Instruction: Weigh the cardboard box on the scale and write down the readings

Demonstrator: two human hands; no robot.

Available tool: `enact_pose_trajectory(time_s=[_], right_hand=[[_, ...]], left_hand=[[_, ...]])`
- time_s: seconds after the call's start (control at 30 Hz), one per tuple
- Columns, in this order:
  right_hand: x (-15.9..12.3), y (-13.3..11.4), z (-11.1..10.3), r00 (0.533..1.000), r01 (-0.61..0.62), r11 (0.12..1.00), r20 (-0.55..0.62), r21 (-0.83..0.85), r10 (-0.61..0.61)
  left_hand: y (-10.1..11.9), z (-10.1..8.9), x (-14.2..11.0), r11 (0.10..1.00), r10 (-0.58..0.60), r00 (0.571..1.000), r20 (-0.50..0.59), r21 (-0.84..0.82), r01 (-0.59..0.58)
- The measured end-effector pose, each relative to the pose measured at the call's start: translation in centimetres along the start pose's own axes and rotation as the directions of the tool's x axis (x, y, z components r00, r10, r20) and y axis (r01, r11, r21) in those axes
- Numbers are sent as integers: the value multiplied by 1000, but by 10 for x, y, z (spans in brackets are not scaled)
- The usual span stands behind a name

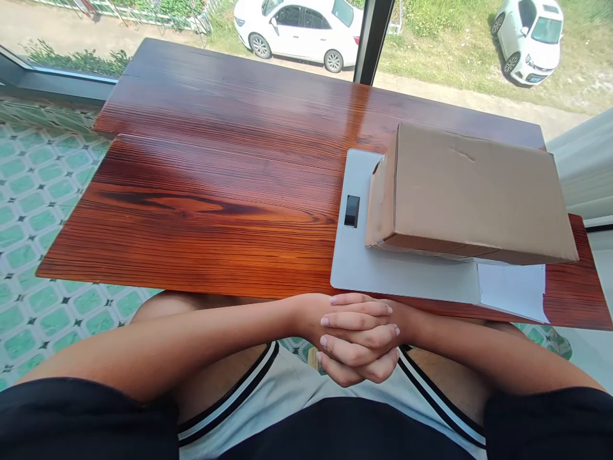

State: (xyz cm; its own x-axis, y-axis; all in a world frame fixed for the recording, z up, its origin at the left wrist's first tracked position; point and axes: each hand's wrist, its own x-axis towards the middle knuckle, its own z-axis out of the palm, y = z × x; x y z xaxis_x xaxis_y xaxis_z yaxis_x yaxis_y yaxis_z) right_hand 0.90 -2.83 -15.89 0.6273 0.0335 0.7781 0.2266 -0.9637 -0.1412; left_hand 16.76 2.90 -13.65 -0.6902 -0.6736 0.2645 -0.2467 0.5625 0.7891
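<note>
My left hand point(313, 314) and my right hand point(401, 319) are clasped, fingers interlaced, above my lap at the table's near edge. Both are closed around each other, and no object shows in them. Just beyond them lies a flat light-grey panel point(352, 265) with a small dark rectangle near its left side, much like a digital scale. A closed brown cardboard box point(479, 188) rests on it and hides much of its surface. White paper point(512, 291) sticks out at the panel's right end. Neither hand touches the box.
The glossy reddish wooden table point(201, 217) has a stepped left edge. A window with a dark frame post point(373, 41) stands behind it, with two white cars outside. A pale curtain point(587, 153) hangs at right, and green-and-white floor tiles point(29, 236) show at left.
</note>
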Motion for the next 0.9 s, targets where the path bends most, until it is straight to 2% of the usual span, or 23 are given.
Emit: enact_pose_trajectory(time_s=[0.2, 0.27, 0.33, 0.4, 0.47, 0.63, 0.77, 0.9], right_hand=[[3, 20, -2, 994, 65, 990, 76, 124, -75], [2, 14, 0, 997, -18, 988, 82, 152, 5], [0, 4, 1, 993, -117, 985, 26, 126, 115], [-1, -6, 3, 989, -142, 986, -23, 87, 145], [-2, -13, 2, 991, -130, 989, -23, 71, 132], [-1, -12, -3, 991, -124, 989, 62, 85, 119], [-1, -9, -7, 990, -120, 989, 79, 83, 114], [-2, -6, -11, 981, -96, 989, 181, 110, 75]], left_hand=[[-1, 1, 1, 999, 45, 998, -33, -10, -46], [-2, 2, 0, 998, 67, 997, -40, -13, -68], [-3, 2, 0, 995, 94, 994, -51, -19, -95], [-4, 2, 0, 993, 115, 991, -62, -20, -116], [-4, 2, 0, 992, 124, 990, -62, -15, -126], [-1, 1, -1, 997, 73, 997, -36, 14, -73], [1, -2, -1, 999, 40, 999, -6, 16, -40], [2, -3, -1, 998, -23, 999, 23, 53, 21]])
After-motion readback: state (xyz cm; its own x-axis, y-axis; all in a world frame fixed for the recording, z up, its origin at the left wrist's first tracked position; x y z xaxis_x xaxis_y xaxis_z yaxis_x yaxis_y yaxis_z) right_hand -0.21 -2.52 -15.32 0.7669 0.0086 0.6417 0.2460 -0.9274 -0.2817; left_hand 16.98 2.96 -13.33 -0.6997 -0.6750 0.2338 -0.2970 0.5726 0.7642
